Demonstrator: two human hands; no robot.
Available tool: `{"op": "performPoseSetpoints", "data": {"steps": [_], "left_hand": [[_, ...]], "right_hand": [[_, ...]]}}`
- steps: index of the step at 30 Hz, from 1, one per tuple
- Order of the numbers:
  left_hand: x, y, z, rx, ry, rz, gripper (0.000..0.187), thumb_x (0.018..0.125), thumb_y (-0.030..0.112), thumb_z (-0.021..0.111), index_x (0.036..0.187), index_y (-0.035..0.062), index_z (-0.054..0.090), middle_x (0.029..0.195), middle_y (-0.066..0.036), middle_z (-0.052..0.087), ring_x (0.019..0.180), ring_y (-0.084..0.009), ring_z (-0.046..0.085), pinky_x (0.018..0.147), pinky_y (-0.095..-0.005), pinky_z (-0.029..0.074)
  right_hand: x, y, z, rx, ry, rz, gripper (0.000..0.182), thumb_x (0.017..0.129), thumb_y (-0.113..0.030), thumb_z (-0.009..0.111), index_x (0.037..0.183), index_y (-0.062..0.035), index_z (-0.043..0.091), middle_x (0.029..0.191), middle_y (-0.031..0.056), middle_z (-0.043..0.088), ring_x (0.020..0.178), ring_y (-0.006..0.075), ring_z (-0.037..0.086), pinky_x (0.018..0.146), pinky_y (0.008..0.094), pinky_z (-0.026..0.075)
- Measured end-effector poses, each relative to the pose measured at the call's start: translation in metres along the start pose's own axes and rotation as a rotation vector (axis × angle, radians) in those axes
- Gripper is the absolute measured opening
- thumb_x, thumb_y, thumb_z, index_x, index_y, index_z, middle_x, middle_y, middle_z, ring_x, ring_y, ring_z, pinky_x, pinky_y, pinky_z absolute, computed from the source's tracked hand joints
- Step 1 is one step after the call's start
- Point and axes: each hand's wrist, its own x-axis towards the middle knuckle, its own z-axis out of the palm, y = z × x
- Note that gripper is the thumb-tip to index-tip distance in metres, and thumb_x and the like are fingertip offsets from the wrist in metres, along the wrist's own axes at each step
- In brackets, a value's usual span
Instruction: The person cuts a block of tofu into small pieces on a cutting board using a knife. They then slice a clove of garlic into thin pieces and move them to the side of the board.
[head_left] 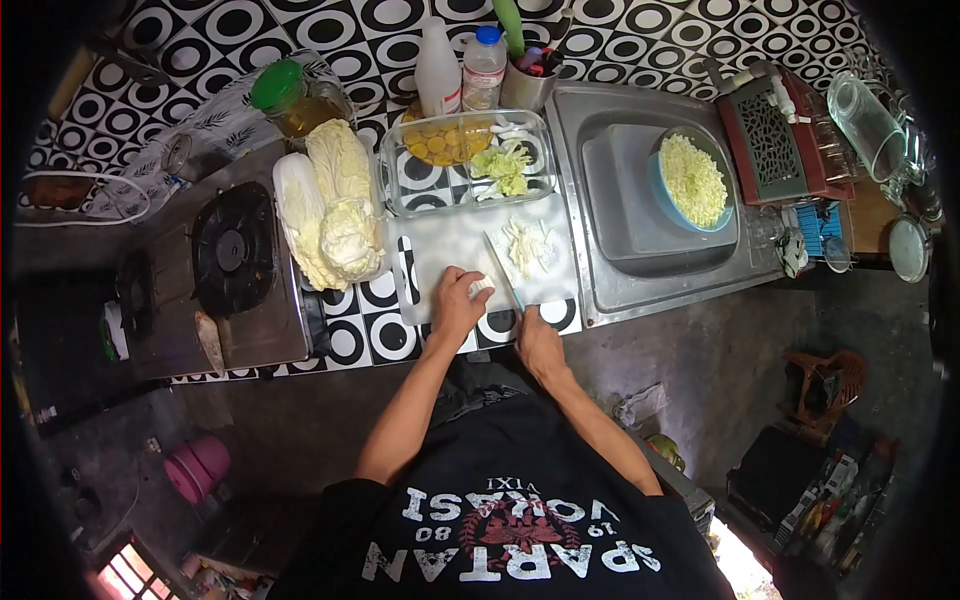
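Observation:
My right hand (539, 340) is closed round the handle of a knife (502, 268), its blade lying over a translucent white cutting board (432, 245). Left of the blade, my left hand (460, 302) has its fingers curled on a small pale piece of cabbage (482, 284). Cut cabbage strips (530, 248) are piled right of the knife. Behind the board stands a clear rectangular dish (392, 196) with leafy green-yellow pieces (502, 168) in it. Large napa cabbages (330, 205) lie to the left of the board.
A steel sink (590, 290) is at the right, with a blue bowl (660, 200) of chopped cabbage (695, 182) over its basin. A gas stove (260, 330) stands left. Bottles (438, 70), a metal utensil cup (527, 88) and a green-lidded jar (290, 95) line the back.

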Motion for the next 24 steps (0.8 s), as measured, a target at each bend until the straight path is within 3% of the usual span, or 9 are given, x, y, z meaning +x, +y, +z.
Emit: {"op": "performPoseSetpoints", "data": {"steps": [10, 20, 24], "left_hand": [[0.001, -0.002, -0.001, -0.013, -0.033, -0.024, 0.024, 0.065, 0.011, 0.079, 0.085, 0.0019, 0.069, 0.083, -0.010, 0.052, 0.069, -0.0244, 0.055, 0.063, -0.0338, 0.047], [0.007, -0.004, -0.002, -0.062, -0.074, -0.073, 0.022, 0.064, 0.010, 0.079, 0.081, 0.0007, 0.070, 0.080, -0.011, 0.052, 0.068, -0.0247, 0.055, 0.061, -0.0330, 0.046], [0.010, -0.008, 0.000, -0.026, -0.069, 0.015, 0.021, 0.066, 0.007, 0.078, 0.085, 0.0009, 0.071, 0.080, -0.010, 0.052, 0.064, -0.0222, 0.054, 0.058, -0.0310, 0.044]], "right_hand": [[-0.002, -0.008, -0.006, 0.016, -0.136, -0.057, 0.022, 0.095, -0.021, 0.040, 0.094, 0.0006, 0.040, 0.075, 0.0280, 0.060, 0.072, 0.0492, 0.058, 0.064, 0.0562, 0.045], [0.006, -0.014, -0.008, 0.057, -0.238, 0.035, 0.020, 0.092, -0.017, 0.045, 0.094, 0.0016, 0.038, 0.075, 0.0326, 0.059, 0.077, 0.0494, 0.058, 0.067, 0.0555, 0.046], [0.026, -0.025, 0.000, 0.028, -0.217, 0.028, 0.024, 0.086, -0.014, 0.052, 0.096, 0.0019, 0.038, 0.077, 0.0311, 0.060, 0.079, 0.0476, 0.060, 0.068, 0.0537, 0.047]]}}
